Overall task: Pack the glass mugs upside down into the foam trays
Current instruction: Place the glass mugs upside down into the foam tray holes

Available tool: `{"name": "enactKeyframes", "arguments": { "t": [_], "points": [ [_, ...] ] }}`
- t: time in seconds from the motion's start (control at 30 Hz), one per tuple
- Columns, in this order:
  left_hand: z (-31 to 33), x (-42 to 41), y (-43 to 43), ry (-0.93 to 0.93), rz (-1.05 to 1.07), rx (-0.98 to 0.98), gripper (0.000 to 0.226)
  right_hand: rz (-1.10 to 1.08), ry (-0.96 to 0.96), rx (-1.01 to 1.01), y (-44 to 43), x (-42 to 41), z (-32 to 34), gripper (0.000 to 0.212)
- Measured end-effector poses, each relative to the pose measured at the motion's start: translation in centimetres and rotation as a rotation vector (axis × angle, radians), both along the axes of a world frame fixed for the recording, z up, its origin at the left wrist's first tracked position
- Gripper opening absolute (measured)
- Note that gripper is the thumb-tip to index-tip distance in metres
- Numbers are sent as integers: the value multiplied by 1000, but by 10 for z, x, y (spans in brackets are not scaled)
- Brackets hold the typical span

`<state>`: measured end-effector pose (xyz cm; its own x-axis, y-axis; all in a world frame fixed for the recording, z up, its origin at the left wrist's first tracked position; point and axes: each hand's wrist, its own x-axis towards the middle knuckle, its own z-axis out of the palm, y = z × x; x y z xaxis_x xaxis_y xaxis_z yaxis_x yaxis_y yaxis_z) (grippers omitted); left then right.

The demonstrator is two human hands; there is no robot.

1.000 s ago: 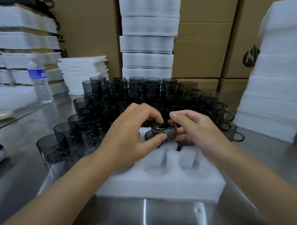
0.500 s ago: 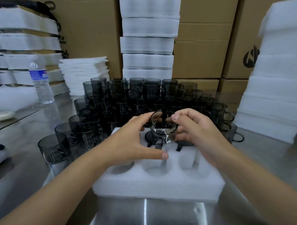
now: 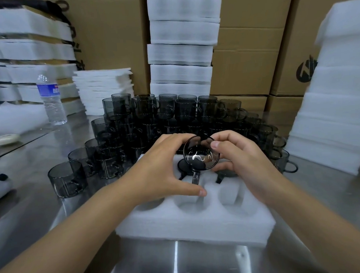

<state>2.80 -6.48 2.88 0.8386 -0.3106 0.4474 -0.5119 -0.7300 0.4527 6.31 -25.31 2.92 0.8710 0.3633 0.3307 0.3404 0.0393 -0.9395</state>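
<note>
A white foam tray with round pockets lies on the steel table in front of me. Both hands hold one smoky glass mug above the tray's middle, its round base turned toward me and its handle pointing down. My left hand curls round the mug's left side, thumb stretched out low. My right hand pinches its right rim. Two dark mugs sit upside down in the tray's back pockets, partly hidden by my hands. A big stack of the same mugs stands behind the tray.
A water bottle stands at the left. Foam tray stacks rise at centre back, at the right and at the left. Thin foam sheets are piled behind the mugs. Cardboard boxes fill the background.
The mug has been tipped and rotated between my hands: its base now faces me and its handle points down. It sits slightly higher than before.
</note>
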Motion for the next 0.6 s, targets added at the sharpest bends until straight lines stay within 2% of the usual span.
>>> {"name": "enactKeyframes", "arguments": {
  "t": [0.13, 0.27, 0.43, 0.6],
  "points": [
    [0, 0, 0, 8, 9, -19, 80, 8, 2, 8, 0, -1, 1, 6],
    [1, 0, -1, 26, 17, -38, 84, -8, -12, -11, 1, 0, 1, 22],
    [0, 0, -2, 51, 24, -42, 94, 4, -26, 6, 1, -1, 0, 16],
    [1, -1, -2, 52, 22, -45, 86, 8, -33, 0, 1, -1, 0, 15]
  ]
}}
